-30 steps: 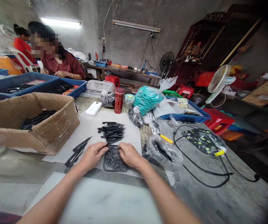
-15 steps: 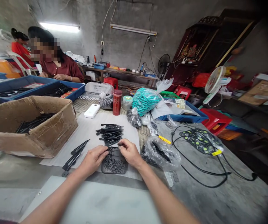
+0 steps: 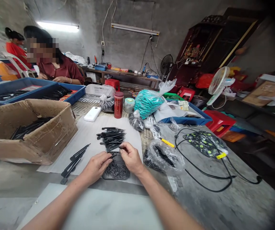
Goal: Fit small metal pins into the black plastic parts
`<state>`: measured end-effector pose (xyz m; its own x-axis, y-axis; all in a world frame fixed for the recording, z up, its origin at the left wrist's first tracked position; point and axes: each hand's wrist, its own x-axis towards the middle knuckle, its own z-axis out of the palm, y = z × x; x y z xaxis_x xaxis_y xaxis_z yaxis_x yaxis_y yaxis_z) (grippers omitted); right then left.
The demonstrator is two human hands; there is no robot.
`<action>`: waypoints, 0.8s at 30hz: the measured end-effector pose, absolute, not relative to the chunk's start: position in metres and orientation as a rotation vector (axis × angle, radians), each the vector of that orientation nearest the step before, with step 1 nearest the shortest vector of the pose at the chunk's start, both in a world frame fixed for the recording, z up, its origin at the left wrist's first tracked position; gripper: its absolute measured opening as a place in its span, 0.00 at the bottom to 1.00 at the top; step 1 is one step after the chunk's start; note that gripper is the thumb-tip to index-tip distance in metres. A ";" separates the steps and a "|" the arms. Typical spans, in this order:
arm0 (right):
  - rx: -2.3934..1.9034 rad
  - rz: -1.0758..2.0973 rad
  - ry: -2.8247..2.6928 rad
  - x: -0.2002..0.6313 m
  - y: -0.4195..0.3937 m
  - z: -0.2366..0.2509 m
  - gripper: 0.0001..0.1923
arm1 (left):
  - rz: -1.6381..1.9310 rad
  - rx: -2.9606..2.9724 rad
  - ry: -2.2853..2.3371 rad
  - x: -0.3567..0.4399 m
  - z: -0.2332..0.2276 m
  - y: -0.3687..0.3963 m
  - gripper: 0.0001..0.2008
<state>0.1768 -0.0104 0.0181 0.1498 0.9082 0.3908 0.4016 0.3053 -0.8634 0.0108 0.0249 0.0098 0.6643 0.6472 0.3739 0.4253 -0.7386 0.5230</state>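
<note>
My left hand is closed in a pinch on a thin black stick, which points toward my other hand. My right hand has its thumb and forefinger pressed together; what lies between them is too small to make out. Both hands are over a small dark tray holding many thin metal pins. Just beyond lies a pile of black pointed sticks, some with round ends. A few similar black sticks rest on the white sheet to the left.
At left stands a cardboard box of black parts. An open plastic bag, a yellow cutter and a black cable are at right. A red bottle and teal-filled bag stand behind. A co-worker sits across.
The view has shifted slightly, so things appear a little further left. My hands keep their pinches over the tray, with hardly any movement.
</note>
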 end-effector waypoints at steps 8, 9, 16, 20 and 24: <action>-1.303 0.506 -1.492 0.178 -0.011 0.020 0.08 | 0.770 2.485 0.834 0.010 0.008 0.024 0.09; -1.303 0.502 -1.496 0.178 -0.011 0.020 0.08 | 0.767 2.487 0.837 0.010 0.008 0.024 0.09; -1.305 0.464 -1.532 0.176 -0.012 0.022 0.08 | 0.770 2.485 0.842 0.011 0.009 0.024 0.10; -1.308 0.425 -1.562 0.176 -0.012 0.021 0.09 | 0.753 2.491 0.853 0.011 0.009 0.024 0.10; -1.294 0.311 -1.637 0.176 -0.012 0.020 0.09 | 0.771 2.539 0.846 0.010 0.008 0.023 0.11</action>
<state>0.1759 -0.0123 0.0200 0.0562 0.8464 0.5295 0.5936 0.3982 -0.6994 0.0100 0.0229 0.0081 0.6729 0.6327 0.3832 0.4397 -0.7587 0.4807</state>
